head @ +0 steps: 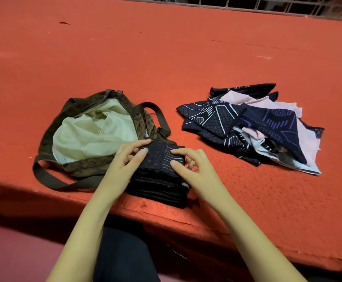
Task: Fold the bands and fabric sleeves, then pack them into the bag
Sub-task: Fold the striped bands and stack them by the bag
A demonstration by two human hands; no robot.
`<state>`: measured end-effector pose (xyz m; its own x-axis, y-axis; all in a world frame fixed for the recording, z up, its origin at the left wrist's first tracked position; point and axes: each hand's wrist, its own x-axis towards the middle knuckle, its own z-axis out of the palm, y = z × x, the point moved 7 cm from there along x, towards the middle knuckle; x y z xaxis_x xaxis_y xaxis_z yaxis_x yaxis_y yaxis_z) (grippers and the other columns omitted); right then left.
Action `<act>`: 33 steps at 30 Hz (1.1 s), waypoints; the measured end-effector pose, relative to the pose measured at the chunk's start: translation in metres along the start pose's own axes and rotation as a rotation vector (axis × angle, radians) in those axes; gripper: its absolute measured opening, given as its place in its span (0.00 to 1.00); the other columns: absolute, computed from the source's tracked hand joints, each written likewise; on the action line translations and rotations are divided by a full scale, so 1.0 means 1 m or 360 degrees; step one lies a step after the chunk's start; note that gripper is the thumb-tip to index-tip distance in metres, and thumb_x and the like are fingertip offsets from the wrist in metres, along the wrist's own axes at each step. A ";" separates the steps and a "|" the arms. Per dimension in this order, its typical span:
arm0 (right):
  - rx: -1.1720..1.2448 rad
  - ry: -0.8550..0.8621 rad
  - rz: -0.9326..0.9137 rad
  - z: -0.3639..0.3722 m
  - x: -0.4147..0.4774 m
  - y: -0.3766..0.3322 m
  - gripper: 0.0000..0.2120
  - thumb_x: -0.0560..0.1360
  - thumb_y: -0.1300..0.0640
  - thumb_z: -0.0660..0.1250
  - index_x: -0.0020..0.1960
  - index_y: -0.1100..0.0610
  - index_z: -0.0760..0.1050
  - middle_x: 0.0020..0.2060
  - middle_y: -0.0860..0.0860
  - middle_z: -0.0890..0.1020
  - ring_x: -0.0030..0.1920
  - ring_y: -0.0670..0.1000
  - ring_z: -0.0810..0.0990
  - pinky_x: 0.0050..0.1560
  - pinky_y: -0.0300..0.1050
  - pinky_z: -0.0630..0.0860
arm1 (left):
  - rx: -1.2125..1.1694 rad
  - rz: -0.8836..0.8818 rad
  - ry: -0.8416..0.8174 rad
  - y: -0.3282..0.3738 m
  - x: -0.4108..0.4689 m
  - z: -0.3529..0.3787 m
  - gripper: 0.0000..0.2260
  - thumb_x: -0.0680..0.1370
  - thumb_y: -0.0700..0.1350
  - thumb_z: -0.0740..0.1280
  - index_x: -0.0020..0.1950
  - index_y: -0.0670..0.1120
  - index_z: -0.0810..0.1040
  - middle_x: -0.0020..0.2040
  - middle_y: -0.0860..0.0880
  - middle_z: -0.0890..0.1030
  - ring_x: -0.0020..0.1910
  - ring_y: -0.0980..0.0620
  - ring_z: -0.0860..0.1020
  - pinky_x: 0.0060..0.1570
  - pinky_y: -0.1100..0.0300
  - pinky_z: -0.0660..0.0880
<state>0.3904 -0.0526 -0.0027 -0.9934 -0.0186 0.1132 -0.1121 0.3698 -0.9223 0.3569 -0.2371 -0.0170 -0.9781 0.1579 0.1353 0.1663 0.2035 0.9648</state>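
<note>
A stack of folded dark patterned sleeves [159, 180] lies near the front edge of the red surface. My left hand [125, 159] grips the stack's left side, thumb on top. My right hand [190, 165] holds the right side, thumb pressed on the top piece and fingers curled round its edge. Just left of the stack sits the brown patterned bag [88, 163], mouth open, pale cream lining showing. A loose pile of unfolded sleeves and bands [253, 127], navy with white and purple lines plus pink pieces, lies to the right.
The red cloth-covered table [166, 58] stretches far behind the bag and pile. Its front edge runs just under my forearms. The bag's brown straps [64, 185] loop out toward the front left. A metal grille [267, 5] lines the far edge.
</note>
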 end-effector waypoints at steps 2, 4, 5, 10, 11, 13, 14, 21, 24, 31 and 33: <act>0.0055 -0.0018 0.0014 0.005 -0.007 0.004 0.11 0.75 0.53 0.69 0.55 0.42 0.77 0.42 0.47 0.66 0.37 0.39 0.67 0.44 0.29 0.66 | -0.0021 -0.0002 0.0003 -0.005 -0.002 -0.001 0.17 0.71 0.62 0.63 0.59 0.62 0.78 0.53 0.41 0.73 0.45 0.47 0.75 0.52 0.55 0.72; 0.0058 -0.0044 -0.0003 0.011 -0.011 0.004 0.12 0.75 0.53 0.68 0.57 0.42 0.75 0.41 0.46 0.66 0.37 0.39 0.68 0.45 0.33 0.68 | -0.0049 -0.0005 0.0022 -0.010 -0.004 -0.004 0.18 0.71 0.61 0.64 0.59 0.62 0.78 0.51 0.35 0.72 0.42 0.50 0.74 0.50 0.57 0.72; 0.0049 -0.0057 -0.0009 0.013 -0.012 0.004 0.12 0.75 0.52 0.68 0.57 0.42 0.75 0.41 0.45 0.66 0.37 0.39 0.68 0.46 0.36 0.69 | -0.0053 0.0001 0.0032 -0.012 -0.005 -0.007 0.17 0.71 0.61 0.65 0.59 0.62 0.78 0.52 0.33 0.73 0.42 0.50 0.75 0.48 0.59 0.73; 0.0039 -0.0074 -0.0014 0.015 -0.011 0.001 0.12 0.75 0.52 0.68 0.58 0.43 0.75 0.40 0.45 0.65 0.37 0.38 0.68 0.44 0.33 0.67 | -0.0050 0.0066 0.0041 -0.011 -0.007 -0.008 0.12 0.75 0.56 0.68 0.58 0.63 0.78 0.45 0.37 0.71 0.34 0.57 0.73 0.36 0.70 0.72; 0.0039 -0.0071 -0.0011 0.014 -0.011 0.001 0.12 0.75 0.52 0.67 0.58 0.43 0.75 0.40 0.45 0.65 0.37 0.37 0.68 0.44 0.33 0.67 | -0.0028 0.0066 0.0036 -0.011 -0.006 -0.008 0.12 0.75 0.56 0.67 0.57 0.64 0.78 0.44 0.39 0.70 0.33 0.59 0.72 0.35 0.71 0.71; 0.0038 -0.0068 -0.0006 0.014 -0.010 0.001 0.12 0.76 0.51 0.67 0.58 0.43 0.75 0.40 0.45 0.65 0.36 0.37 0.67 0.44 0.32 0.67 | 0.0051 0.0058 0.0028 -0.008 -0.006 -0.008 0.15 0.72 0.60 0.64 0.58 0.64 0.78 0.45 0.41 0.72 0.34 0.58 0.72 0.36 0.69 0.71; 0.0030 -0.0069 -0.0008 0.013 -0.009 0.000 0.12 0.76 0.51 0.67 0.58 0.43 0.75 0.40 0.45 0.65 0.36 0.37 0.67 0.43 0.30 0.66 | 0.0133 0.0076 0.0036 -0.006 -0.006 -0.009 0.16 0.72 0.61 0.62 0.59 0.64 0.77 0.46 0.44 0.73 0.36 0.57 0.73 0.40 0.68 0.71; -0.0133 -0.0161 -0.0124 -0.002 0.000 -0.015 0.15 0.76 0.50 0.66 0.63 0.46 0.74 0.40 0.46 0.66 0.37 0.37 0.68 0.45 0.27 0.64 | 0.1199 0.0548 0.0142 0.045 -0.007 -0.018 0.14 0.80 0.53 0.60 0.62 0.53 0.76 0.45 0.56 0.69 0.40 0.57 0.72 0.44 0.58 0.72; -0.0224 -0.0152 -0.0194 -0.021 0.004 -0.018 0.16 0.77 0.50 0.65 0.64 0.47 0.74 0.41 0.46 0.67 0.38 0.38 0.69 0.46 0.29 0.64 | 0.1479 0.0718 0.0178 0.076 0.000 -0.011 0.17 0.79 0.54 0.58 0.59 0.47 0.78 0.46 0.53 0.68 0.42 0.49 0.73 0.37 0.49 0.75; -0.0750 0.0080 -0.0242 -0.134 0.020 0.003 0.11 0.76 0.54 0.66 0.59 0.51 0.77 0.44 0.49 0.72 0.40 0.41 0.71 0.49 0.37 0.67 | 0.1486 0.1055 -0.0052 0.127 0.013 0.112 0.18 0.77 0.52 0.55 0.54 0.44 0.79 0.44 0.46 0.75 0.42 0.43 0.76 0.41 0.48 0.76; -0.0807 0.0233 -0.0170 -0.178 0.031 0.018 0.10 0.76 0.55 0.65 0.57 0.52 0.78 0.45 0.50 0.74 0.42 0.44 0.73 0.48 0.38 0.67 | 0.1464 0.1109 -0.0157 0.124 0.024 0.160 0.18 0.77 0.53 0.55 0.51 0.44 0.80 0.43 0.45 0.76 0.41 0.43 0.77 0.38 0.50 0.77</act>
<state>0.3616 0.1187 0.0503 -0.9592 0.0359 0.2804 -0.1501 0.7759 -0.6127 0.3745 -0.0532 0.0700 -0.6314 0.5789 0.5159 0.7331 0.6624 0.1540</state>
